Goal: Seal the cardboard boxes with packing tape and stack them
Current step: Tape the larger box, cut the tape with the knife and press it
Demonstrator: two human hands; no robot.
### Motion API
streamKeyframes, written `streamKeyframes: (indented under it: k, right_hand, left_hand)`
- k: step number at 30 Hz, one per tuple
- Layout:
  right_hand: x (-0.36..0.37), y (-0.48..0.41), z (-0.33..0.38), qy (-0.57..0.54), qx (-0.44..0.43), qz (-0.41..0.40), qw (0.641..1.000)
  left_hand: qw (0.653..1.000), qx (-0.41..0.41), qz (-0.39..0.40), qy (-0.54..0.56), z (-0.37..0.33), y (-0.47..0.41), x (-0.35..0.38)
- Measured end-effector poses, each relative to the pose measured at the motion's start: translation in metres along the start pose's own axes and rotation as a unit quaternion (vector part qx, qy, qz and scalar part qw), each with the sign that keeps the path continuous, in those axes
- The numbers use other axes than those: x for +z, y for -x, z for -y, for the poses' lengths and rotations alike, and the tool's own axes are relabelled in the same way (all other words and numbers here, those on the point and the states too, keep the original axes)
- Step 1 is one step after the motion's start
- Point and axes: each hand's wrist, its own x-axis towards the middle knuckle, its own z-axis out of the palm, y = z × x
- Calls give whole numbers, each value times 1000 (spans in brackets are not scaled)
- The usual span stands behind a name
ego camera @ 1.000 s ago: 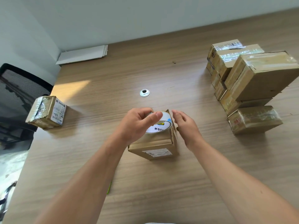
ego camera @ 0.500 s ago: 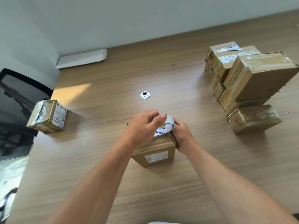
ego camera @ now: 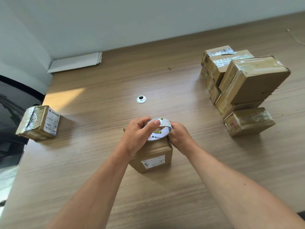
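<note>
Head view, looking down over two bare forearms that reach forward across a wood-grain counter.

At the centre stands a cardboard box, with a white shipping label on the side facing the camera. A tape roll, white with printed lettering on its inner ring, sits tilted on top of this box.

The left hand holds the roll from the left, fingers curled over it and the thumb pressed on the upper rim. The right hand is curled against the roll's right side, gripping it just above the box's top right corner. Whether it pinches a loose tape end cannot be made out.

To the right, well apart, a stack of boxes wrapped in glossy tape stands in tiers, and a small box lies on the counter touching the stack's near side.

Far to the left, near the counter's edge, a lone box sits with tape across its top and a label on its side.

Beyond the hands, a round metal grommet is set into the counter. White sheets lie at the back corner against the wall. A dark mesh chair shows at the left edge.
</note>
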Motion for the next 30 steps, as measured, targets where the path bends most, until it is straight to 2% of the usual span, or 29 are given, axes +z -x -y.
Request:
streamKeyframes:
  k: [10,15,20,25,30]
  right_hand:
    - [0,2,0,42,-24,-31,998]
    - [3,-1,2,40,-5,-33,999]
    - [2,4,9,-54,70,16,996]
    - [13,15,4,-71,50,15,996]
    - [13,18,9,-1,36,7,999]
  left_hand:
    - [997,0,-13,-74,0,2,-26]
    - [994,5,-9,-110,1,8,-38]
    - [990,8,-7,-139,-3,7,-35]
    - [992,1,-11,-122,-3,6,-36]
    - [999,4,-14,-38,4,16,-36]
